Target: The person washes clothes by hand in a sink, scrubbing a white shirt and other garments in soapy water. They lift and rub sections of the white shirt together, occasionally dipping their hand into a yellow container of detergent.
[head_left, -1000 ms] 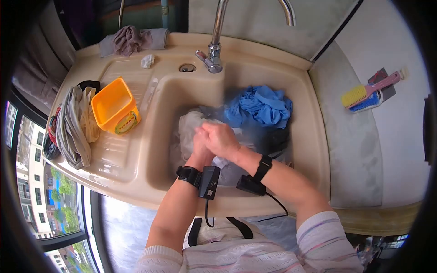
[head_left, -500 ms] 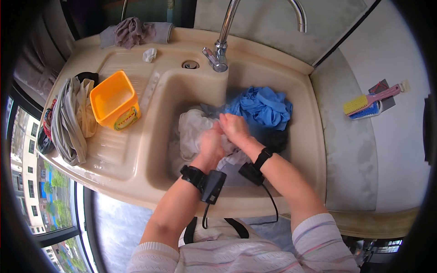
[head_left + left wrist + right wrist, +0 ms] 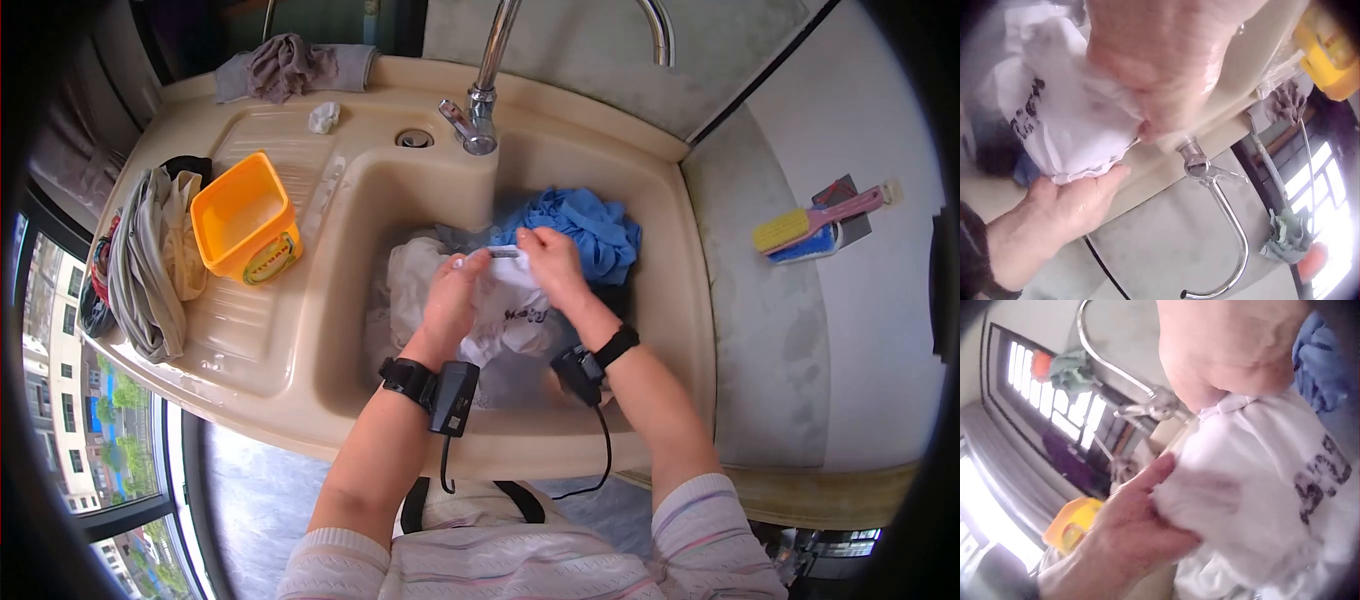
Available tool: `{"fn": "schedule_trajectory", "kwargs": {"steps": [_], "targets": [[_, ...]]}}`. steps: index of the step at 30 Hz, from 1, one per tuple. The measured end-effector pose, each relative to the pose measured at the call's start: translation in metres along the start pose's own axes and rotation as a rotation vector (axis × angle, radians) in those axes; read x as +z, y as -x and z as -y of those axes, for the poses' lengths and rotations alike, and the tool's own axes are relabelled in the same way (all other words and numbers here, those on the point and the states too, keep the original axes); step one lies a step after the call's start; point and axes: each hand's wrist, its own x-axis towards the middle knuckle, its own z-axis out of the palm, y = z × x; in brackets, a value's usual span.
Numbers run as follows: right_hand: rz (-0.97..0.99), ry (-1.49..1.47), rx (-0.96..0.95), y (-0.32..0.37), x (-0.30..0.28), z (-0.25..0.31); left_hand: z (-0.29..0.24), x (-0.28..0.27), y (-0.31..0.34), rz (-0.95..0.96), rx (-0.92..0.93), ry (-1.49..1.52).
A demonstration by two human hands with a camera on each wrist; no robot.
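Observation:
A wet white garment (image 3: pixel 508 312) with dark lettering is stretched between both hands over the sink basin (image 3: pixel 345 300). My left hand (image 3: pixel 452 298) grips its edge on the left, thumb on top. On the other side my right hand (image 3: pixel 556 270) holds the same edge. The left wrist view shows the banded edge bunched in the right hand (image 3: pixel 1075 203). In the right wrist view the lettering faces the camera, and the left hand (image 3: pixel 1138 528) has cloth between thumb and fingers. The garment's lower part hangs toward the cloudy water.
Blue cloth (image 3: pixel 585 232) lies in the basin's back right, off-white cloth (image 3: pixel 412 285) at its left. A faucet (image 3: pixel 480 110) rises behind. On the drainboard stand a yellow tub (image 3: pixel 243 222) and a grey clothes pile (image 3: pixel 145 280). Brushes (image 3: pixel 820 222) hang on the right wall.
The hands were together over the cloth, then moved apart in a blur. Now they are spread, with the white garment's edge pulled out between them and its lettering visible.

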Motion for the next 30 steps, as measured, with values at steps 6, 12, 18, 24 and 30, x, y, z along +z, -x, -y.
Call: {"fn": "schedule_trajectory", "kwargs": {"steps": [6, 12, 18, 24, 30], "targets": [[0.147, 0.357, -0.538, 0.06, 0.044, 0.066, 0.022, -0.006, 0.014, 0.107, 0.106, 0.564], [-0.016, 0.505, -0.346, 0.015, 0.042, 0.02, 0.013, 0.02, 0.011, -0.09, -0.084, 0.477], [0.028, 0.379, -0.552, 0.039, 0.048, 0.028, 0.067, -0.034, -0.031, 0.416, 0.461, 0.182], [0.289, 0.048, -0.07, -0.005, 0.017, -0.016, -0.015, 0.034, 0.027, -0.03, -0.271, 0.387], [0.656, -0.115, 0.067, 0.01, -0.057, 0.014, -0.005, 0.002, -0.002, 0.021, -0.234, 0.544]]}}
